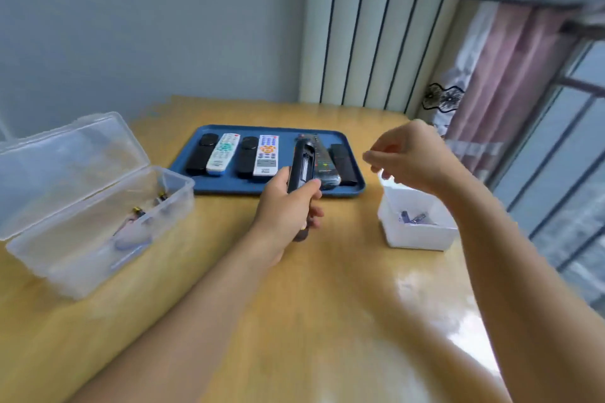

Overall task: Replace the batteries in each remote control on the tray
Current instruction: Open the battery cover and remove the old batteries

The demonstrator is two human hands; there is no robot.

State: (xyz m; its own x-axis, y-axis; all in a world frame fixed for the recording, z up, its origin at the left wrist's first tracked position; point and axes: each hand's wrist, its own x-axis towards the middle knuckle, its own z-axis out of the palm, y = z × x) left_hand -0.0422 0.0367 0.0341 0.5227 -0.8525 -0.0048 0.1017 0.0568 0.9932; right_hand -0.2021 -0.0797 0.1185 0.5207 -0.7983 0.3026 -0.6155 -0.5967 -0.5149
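The long black plastic remote control [302,170] is held up above the near edge of the flat blue plastic tray [355,188], its back facing up. The battery slot in its back is open. The left hand [284,209] grips its near end, with the thumb on top and the fingers curled under it.

The right hand [414,157] is up in the air to the right, above the small white square box [415,234]. Its fingers are curled with the tips close together, but the view is blurry, so I cannot tell if it holds something. A few small batteries [414,217] lie in the white box.

On the tray, from left to right, lie a black remote [200,154], a white remote with green buttons [222,154], another black remote [247,156], a white remote with blue and orange buttons [266,154], a dark remote with coloured buttons [325,167] and a slim black remote [343,164]. The writing on them is too small to read.

On the left sits a clear plastic box with its lid open [98,226]. Two batteries with gold tips [139,212] lie inside. Everything rests on the light wooden table [294,321].
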